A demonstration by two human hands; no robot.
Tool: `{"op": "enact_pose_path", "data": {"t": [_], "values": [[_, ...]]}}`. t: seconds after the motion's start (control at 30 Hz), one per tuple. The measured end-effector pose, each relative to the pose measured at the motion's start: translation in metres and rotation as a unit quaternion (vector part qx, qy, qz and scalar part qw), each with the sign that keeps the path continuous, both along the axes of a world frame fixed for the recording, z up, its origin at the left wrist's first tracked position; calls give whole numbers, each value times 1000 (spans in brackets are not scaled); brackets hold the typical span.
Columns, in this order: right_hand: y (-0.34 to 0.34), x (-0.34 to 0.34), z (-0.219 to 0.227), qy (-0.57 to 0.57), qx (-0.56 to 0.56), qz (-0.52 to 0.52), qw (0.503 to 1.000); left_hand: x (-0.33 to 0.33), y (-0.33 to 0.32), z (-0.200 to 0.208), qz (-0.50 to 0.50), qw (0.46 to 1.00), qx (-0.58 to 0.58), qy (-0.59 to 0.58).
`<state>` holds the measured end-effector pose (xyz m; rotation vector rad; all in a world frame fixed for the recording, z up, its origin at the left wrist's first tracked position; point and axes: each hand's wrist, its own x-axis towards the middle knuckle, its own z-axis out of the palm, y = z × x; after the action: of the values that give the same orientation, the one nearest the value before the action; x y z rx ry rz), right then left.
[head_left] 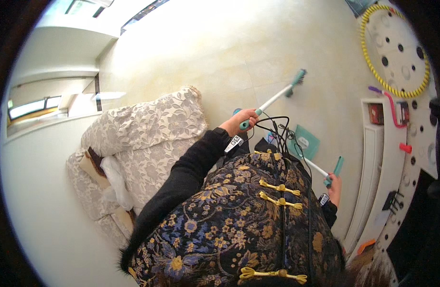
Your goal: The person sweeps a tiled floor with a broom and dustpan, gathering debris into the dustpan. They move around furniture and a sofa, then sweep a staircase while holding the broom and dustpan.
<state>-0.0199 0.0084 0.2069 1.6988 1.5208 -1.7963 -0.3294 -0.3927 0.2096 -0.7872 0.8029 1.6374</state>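
Observation:
My left hand is closed round the teal grip of a broom with a white stick. The broom slants away to the upper right, its dark-bristled teal head over the pale floor. Lower right, my right hand wraps round the handle of a dustpan. The teal pan is nearer my feet than the broom head, joined to a white stick, with a teal grip end showing above my fingers. Broom head and pan are apart. Loose black cables hang in front of me and cover part of the pan's edge.
A sofa with a floral cover stands to the left, with a whitish bag on it. At the right are a low white cabinet and a pegboard holding a yellow hoop and a red hook-shaped thing.

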Motion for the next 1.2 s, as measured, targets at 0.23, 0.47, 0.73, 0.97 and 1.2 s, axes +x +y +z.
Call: {"op": "enact_pose_path", "data": {"t": [0.23, 0.47, 0.73, 0.97, 1.2], "values": [[-27, -79, -9, -33, 20, 34, 999, -44, -111, 3, 112, 994, -3, -10], [-91, -159, -2, -21, 30, -19, 999, -127, -292, -18, 226, 961, -162, 0], [-147, -240, 20, 24, 16, -78, 997, -211, -387, -92, 419, 894, -110, -113], [-179, -300, 38, 41, -2, -108, 993, -179, -255, -71, 330, 921, 20, -208], [-183, -360, 34, 18, -6, -68, 998, -246, -276, -16, 367, 854, 178, -323]]}}
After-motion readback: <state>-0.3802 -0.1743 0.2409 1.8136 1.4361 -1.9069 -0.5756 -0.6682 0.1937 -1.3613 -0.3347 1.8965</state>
